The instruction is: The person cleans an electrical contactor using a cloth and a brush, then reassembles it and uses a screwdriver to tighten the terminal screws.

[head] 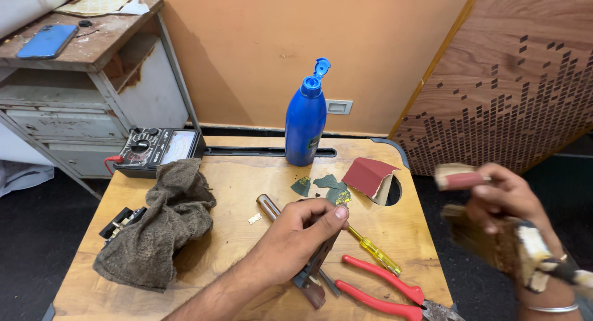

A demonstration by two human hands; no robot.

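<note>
My left hand [295, 234] rests on the wooden table [235, 173] and grips a dark flat metal part [314, 271] that slants down toward the front edge. My right hand [503, 200] is raised off the right side of the table, blurred, and holds a folded piece of red sandpaper [458, 176] between the fingers. It also clutches a brush with brown bristles [488, 237] and a pale handle. Just beside my left hand lie a yellow-handled screwdriver [375, 253] and red-handled pliers [383, 290].
A blue bottle [305, 120] with its flip cap open stands at the table's back. A folded red sandpaper sheet [369, 174] and green scraps [324, 185] lie near it. A brown rag [162, 225] covers the left side, and a multimeter [157, 149] sits behind. A phone [47, 41] lies on the shelf.
</note>
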